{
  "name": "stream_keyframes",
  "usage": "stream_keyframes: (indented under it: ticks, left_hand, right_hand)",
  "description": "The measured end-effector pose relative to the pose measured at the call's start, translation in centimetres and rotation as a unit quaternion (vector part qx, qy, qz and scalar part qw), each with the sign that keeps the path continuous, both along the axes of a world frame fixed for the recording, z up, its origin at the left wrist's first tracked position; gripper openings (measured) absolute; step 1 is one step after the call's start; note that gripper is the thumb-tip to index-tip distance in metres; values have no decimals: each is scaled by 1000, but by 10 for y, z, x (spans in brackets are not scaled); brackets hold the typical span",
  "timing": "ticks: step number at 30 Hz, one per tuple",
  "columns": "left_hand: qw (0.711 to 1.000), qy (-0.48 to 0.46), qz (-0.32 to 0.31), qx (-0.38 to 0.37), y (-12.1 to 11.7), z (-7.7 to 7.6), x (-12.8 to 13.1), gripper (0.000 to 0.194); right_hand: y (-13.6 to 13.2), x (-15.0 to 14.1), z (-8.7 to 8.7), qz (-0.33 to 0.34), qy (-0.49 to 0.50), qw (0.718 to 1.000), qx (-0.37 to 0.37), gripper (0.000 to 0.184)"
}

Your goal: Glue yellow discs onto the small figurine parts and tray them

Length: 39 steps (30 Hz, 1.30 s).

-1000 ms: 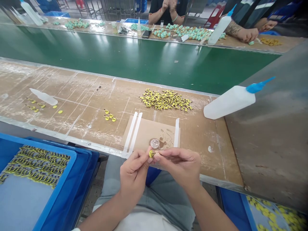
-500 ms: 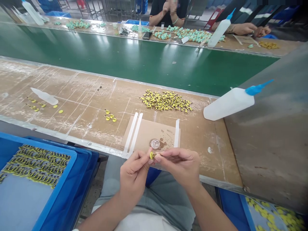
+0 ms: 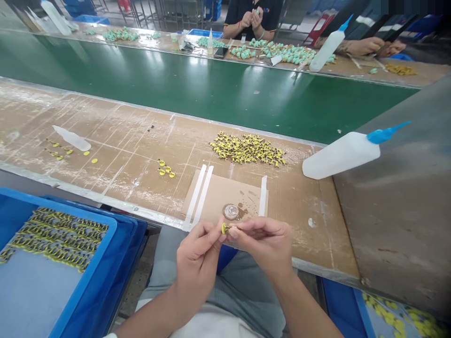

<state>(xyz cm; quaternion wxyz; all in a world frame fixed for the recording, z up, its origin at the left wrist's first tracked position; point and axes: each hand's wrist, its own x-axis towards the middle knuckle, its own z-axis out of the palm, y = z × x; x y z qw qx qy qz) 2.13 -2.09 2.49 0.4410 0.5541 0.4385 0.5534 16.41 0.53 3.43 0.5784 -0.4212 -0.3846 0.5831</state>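
Note:
Above the bench's front edge, my left hand (image 3: pixel 198 256) is closed, thumb and fingertips pinching a small yellow disc (image 3: pixel 223 228) stood on edge. My right hand (image 3: pixel 269 244) is closed too, its fingertips on a tiny dark piece against the disc's right face; the fingers hide most of this piece. Just beyond the fingertips, a small round dish (image 3: pixel 231 211) of clear liquid sits on a cardboard sheet (image 3: pixel 218 197) with white tape strips. Farther back lies a pile of little yellow-and-black pieces (image 3: pixel 248 149).
A white squeeze bottle (image 3: pixel 341 155) leans by the metal panel at right. Left on the bench are several disc pieces (image 3: pixel 165 169) and a clear nozzle-shaped piece (image 3: pixel 72 138). Blue trays (image 3: pixel 112 234) flank my legs. Across the green belt (image 3: pixel 176 84), two people handle small parts.
Both hands keep their pinch on the disc and dark piece, with barely any movement. The view has shifted slightly. Across the belt, the right-hand person's hands have drawn together.

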Motion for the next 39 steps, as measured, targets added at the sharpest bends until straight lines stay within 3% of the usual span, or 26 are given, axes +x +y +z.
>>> stream_keyframes:
  ticks: [7,13,18,28,34,39]
  left_hand:
    - [996,-31,9,-78,11,-6,-13,37]
    - [990,-100,1,-97,15,-10,-28,35]
    - [987,-132,40,-86,14,-15,-39,37]
    - [992,-88,90,-11,10,-13,-69,37]
    - [993,-65,100,-22,5,-10,-92,36]
    - [992,-44,116,-36,0,-3,-125,34]
  right_hand:
    - [11,-12,-8,-7,15,999,-43,12]
    - [13,-28,-11,11,44,996,-76,16]
    - [17,-41,-9,37,41,995,-80,15]
    - [17,-66,-1,64,-16,996,-53,12]
    - [21,-87,2,96,-37,993,-57,12]
    - [23,-118,3,129,-32,989,-71,16]
